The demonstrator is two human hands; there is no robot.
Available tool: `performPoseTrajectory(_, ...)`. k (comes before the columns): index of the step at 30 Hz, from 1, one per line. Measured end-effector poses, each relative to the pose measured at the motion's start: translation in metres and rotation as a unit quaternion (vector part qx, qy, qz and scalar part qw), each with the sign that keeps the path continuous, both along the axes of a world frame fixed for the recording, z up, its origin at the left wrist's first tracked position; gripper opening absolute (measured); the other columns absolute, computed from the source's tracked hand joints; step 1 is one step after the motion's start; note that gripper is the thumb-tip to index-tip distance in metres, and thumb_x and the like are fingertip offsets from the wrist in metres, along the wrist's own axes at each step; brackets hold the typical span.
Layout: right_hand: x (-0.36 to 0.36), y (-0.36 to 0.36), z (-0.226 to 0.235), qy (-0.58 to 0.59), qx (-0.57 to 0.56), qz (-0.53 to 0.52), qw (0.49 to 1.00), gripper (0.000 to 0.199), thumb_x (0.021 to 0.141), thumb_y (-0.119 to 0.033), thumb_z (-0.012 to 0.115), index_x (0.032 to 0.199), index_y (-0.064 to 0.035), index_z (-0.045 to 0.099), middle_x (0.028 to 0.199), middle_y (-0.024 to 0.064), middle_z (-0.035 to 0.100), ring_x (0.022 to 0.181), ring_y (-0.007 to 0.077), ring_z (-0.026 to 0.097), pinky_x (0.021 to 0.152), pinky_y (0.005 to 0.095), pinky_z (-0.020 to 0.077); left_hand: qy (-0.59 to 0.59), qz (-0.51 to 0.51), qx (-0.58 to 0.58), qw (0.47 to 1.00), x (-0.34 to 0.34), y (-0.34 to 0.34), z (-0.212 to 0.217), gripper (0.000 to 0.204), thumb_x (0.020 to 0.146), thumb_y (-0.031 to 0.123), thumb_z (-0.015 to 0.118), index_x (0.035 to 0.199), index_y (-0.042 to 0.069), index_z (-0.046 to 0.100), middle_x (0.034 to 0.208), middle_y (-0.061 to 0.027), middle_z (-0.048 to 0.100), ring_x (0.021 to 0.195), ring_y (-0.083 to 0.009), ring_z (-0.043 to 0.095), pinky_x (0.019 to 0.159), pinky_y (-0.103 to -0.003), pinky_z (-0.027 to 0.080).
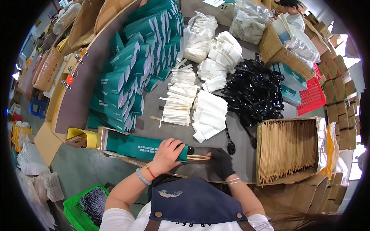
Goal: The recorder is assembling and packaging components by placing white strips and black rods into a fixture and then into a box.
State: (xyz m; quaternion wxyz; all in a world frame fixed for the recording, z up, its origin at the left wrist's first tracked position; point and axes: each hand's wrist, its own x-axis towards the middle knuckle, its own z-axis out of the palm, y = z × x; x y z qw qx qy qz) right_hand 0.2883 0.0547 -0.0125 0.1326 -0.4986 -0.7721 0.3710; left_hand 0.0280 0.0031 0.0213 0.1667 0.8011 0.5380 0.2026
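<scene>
The sleeve [144, 148] under the left hand [166, 156] is teal green with small white print, and so are the sleeves [135, 73] stacked in rows on the far left. The right hand [221, 163] wears a black glove; the left wrist carries a pale blue bangle and a red cord. The counter [162, 129] is grey. The napkins [210, 115] and paper packets [179, 100] are white, the spoons [256, 92] glossy black, the chopsticks [287, 148] in the right box pale tan. The basket [77, 213] near left is bright green, the crate [312, 96] far right red. The apron [192, 206] is dark navy.
</scene>
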Motion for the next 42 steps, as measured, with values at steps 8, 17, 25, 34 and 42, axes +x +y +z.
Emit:
performPoseTrajectory(8,-0.030,-0.004,0.025,0.100,0.104,0.000,0.990,0.047,0.069,-0.025,0.082,0.107,-0.0086,0.059,0.107,0.0086,0.058,0.090,0.0304,0.058,0.077,0.0420,0.0477,0.066,-0.050,0.031,0.996,0.011,0.019,0.015,0.050,0.067,0.014,0.074,0.116,0.022,0.062,0.107,-0.0110,0.054,0.103,-0.0324,0.050,0.087,-0.042,0.043)
performPoseTrajectory(17,0.005,0.018,0.086,-0.084,0.232,-0.003,0.969,0.058,0.057,-0.042,0.084,0.101,-0.0113,0.061,0.100,0.0087,0.058,0.094,0.0306,0.056,0.081,0.0435,0.0427,0.174,-0.102,0.016,0.979,-0.052,0.063,0.113,0.027,0.065,0.009,0.065,0.091,0.017,0.063,0.089,-0.0105,0.052,0.087,-0.0329,0.054,0.071,-0.044,0.047)
performPoseTrajectory(25,-0.004,0.009,0.078,-0.121,0.152,-0.008,0.981,0.056,0.060,-0.037,0.084,0.104,-0.0103,0.061,0.101,0.0089,0.060,0.097,0.0299,0.058,0.086,0.0442,0.0420,0.088,0.209,0.182,0.957,-0.089,0.037,0.057,0.041,0.067,0.021,0.073,0.103,0.006,0.062,0.124,-0.0186,0.052,0.118,-0.0413,0.045,0.101,-0.052,0.035)
performPoseTrajectory(34,-0.015,0.010,0.076,-0.189,0.163,0.082,0.965,0.059,0.061,-0.044,0.082,0.104,-0.0091,0.063,0.101,0.0097,0.061,0.095,0.0283,0.058,0.086,0.0451,0.0407,-0.016,0.317,-0.021,0.948,-0.023,-0.017,-0.041,0.096,0.062,0.047,0.085,0.134,-0.002,0.045,0.140,-0.0208,0.039,0.134,-0.0413,0.030,0.110,-0.061,0.019)
performPoseTrajectory(42,-0.078,-0.001,0.032,-0.089,0.136,0.123,0.979,0.066,0.064,-0.046,0.080,0.113,-0.0074,0.061,0.107,0.0124,0.061,0.100,0.0295,0.058,0.085,0.0447,0.0409,-0.026,0.312,-0.040,0.949,-0.023,-0.014,-0.031,0.092,0.065,0.045,0.083,0.134,-0.002,0.046,0.141,-0.0211,0.040,0.133,-0.0406,0.031,0.109,-0.061,0.019)
